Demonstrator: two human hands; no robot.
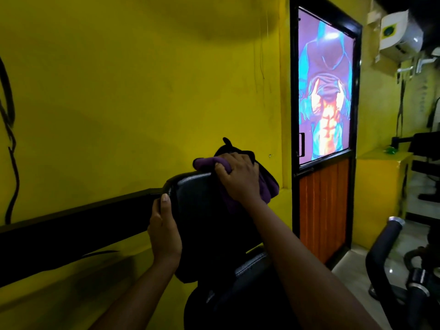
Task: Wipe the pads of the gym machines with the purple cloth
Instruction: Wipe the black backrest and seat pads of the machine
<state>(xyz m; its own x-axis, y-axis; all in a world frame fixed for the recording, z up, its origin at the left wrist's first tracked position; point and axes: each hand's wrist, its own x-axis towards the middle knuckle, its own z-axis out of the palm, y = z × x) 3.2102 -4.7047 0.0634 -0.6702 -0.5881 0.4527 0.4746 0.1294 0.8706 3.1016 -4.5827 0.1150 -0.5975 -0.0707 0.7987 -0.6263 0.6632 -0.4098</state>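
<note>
A black padded backrest of a gym machine stands upright in the middle of the view. My right hand grips the purple cloth and holds it on the pad's top right corner; part of the cloth hangs down the pad's right side, below my wrist. My left hand holds the pad's left edge, thumb up along the rim. Below the backrest lies the machine's black seat pad, partly hidden by my right forearm.
A yellow wall is close behind the pad, with a black band along it at the left. A black-framed door with a bright poster stands to the right. Black handles of another machine sit at the lower right.
</note>
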